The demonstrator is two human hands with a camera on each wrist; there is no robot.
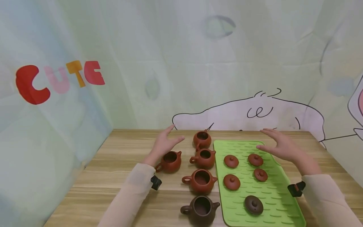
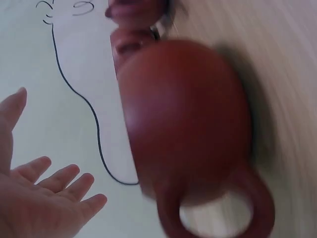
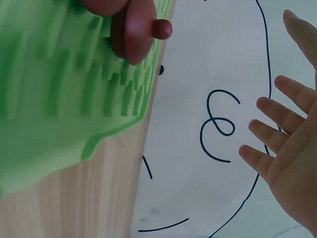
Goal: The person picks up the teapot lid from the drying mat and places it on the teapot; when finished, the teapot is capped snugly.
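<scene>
My left hand point(image 1: 165, 143) hovers with fingers spread above the far left of the table, over a lidless reddish clay teapot point(image 1: 170, 162). That teapot fills much of the left wrist view, its round body point(image 2: 185, 119) close to the camera. Held up over the right edge of a green mat point(image 1: 235, 195), my right hand point(image 1: 280, 146) has its fingers extended and holds nothing. Nearest to it on the mat are reddish lids, among them one at the upper right point(image 1: 255, 160) and a smaller one below point(image 1: 261, 175).
A column of lidless teapots stands left of the mat: a far one point(image 1: 202, 140), two more reddish ones point(image 1: 205, 158) point(image 1: 202, 182), and a dark brown one point(image 1: 202, 211) in front. The mat also bears a dark lid point(image 1: 253, 205). A printed curtain point(image 1: 158, 63) hangs behind the wooden table point(image 1: 93, 189).
</scene>
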